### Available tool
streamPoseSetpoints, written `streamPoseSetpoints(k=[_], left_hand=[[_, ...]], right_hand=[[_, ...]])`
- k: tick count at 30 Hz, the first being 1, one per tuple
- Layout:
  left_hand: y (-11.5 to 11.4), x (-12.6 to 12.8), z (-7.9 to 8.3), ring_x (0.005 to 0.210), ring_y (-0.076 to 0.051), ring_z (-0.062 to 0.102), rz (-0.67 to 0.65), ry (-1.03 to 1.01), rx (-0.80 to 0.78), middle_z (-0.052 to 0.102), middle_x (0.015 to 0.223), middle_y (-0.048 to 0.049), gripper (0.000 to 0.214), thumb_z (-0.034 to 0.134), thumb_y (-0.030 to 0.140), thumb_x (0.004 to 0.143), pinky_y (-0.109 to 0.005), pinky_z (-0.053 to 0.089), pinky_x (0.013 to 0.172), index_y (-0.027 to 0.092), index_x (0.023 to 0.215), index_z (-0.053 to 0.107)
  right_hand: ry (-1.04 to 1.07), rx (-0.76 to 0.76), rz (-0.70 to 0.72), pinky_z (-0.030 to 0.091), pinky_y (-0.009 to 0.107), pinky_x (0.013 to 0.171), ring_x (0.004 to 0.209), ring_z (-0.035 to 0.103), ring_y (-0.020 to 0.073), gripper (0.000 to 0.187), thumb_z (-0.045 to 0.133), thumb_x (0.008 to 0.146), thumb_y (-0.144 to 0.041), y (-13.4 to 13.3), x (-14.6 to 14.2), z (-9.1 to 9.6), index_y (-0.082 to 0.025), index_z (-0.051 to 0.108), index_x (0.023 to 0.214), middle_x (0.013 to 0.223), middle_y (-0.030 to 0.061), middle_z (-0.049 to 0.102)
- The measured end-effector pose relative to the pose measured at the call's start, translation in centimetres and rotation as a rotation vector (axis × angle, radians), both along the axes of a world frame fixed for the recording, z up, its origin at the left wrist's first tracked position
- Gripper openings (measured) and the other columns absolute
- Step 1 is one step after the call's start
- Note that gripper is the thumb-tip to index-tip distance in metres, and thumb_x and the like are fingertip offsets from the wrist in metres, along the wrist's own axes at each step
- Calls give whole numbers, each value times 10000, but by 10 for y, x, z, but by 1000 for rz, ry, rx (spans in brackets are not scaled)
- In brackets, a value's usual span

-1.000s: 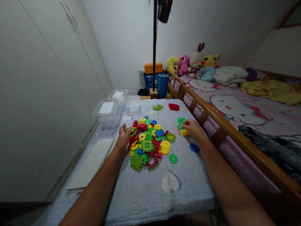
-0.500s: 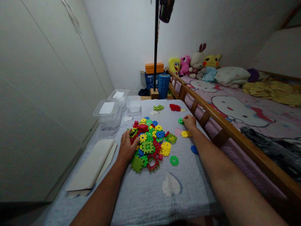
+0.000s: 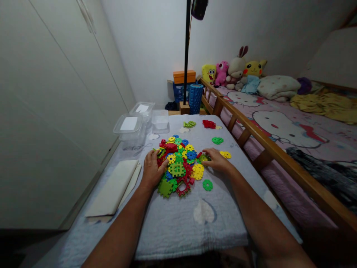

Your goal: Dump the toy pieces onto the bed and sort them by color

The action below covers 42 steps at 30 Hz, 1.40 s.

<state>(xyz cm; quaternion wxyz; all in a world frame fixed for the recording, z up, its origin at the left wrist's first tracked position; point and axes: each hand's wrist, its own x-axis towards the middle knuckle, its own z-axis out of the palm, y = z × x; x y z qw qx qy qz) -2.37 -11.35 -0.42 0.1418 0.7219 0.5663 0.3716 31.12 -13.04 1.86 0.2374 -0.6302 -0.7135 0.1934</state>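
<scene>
A mixed pile of plastic building pieces point(image 3: 178, 158) in red, yellow, blue and green lies mid-table, some disc-shaped with notches, others square. My left hand point(image 3: 153, 167) rests against the pile's left side, fingers extended and thumb apart. At the right edge, my right hand point(image 3: 216, 160) reaches an olive-green notched piece point(image 3: 204, 158), thumb and fingers apart around it; its outer part is covered by the hand. A loose green disc point(image 3: 207, 185) lies just in front of the pile. Beyond my right hand are separate groups of green discs point(image 3: 217, 140) and yellow discs point(image 3: 225, 154).
Farther back lie a light-green group point(image 3: 189, 124) and a red group point(image 3: 209, 124). Clear plastic containers point(image 3: 128, 124) stand at the back left. A folded beige sheet point(image 3: 111, 190) lies at left. A wooden bed rail point(image 3: 245, 130) runs along the right side.
My right hand has left the green disc at the far right and come back to the pile's right edge. The green disc now lies with others. My left hand stays at the pile.
</scene>
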Motion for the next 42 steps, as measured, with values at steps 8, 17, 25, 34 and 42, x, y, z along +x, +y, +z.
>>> streamPoseSetpoints(k=[8,17,25,34,42], left_hand=[[-1,-2,0,1391,-333,432,-23,-15,-15,490,1400,-153,582,586,490,886,-544,315,1209,197,1381,493],[4,-1,0,1343,-326,476,-48,-7,-9,521,1375,-161,589,579,502,880,-528,355,1179,184,1369,495],[16,1,2,1315,-311,496,-64,-55,-16,548,1353,-145,546,551,482,901,-520,372,1161,193,1363,508],[22,0,1,1316,-309,522,10,-150,-57,560,1357,-138,594,590,487,882,-510,397,1146,209,1397,487],[22,0,1,1314,-314,525,9,-152,-56,580,1336,-147,583,592,497,883,-516,405,1138,197,1375,506]], right_hand=[[9,8,43,426,320,872,912,566,219,465,831,637,-265,-12,-13,10,-227,751,1094,920,26,638],[626,-48,-185,496,263,687,789,628,175,316,639,670,-246,-5,-14,11,-202,664,982,926,48,699],[1352,-413,-432,551,304,570,701,698,220,226,468,844,-280,44,-17,36,-147,628,931,847,138,727],[1159,-273,-621,545,197,523,595,661,128,233,600,724,26,115,-37,24,-179,554,824,661,-2,642],[1024,-177,-708,293,129,335,389,453,60,247,695,717,6,166,-41,20,-174,545,795,498,-75,506]])
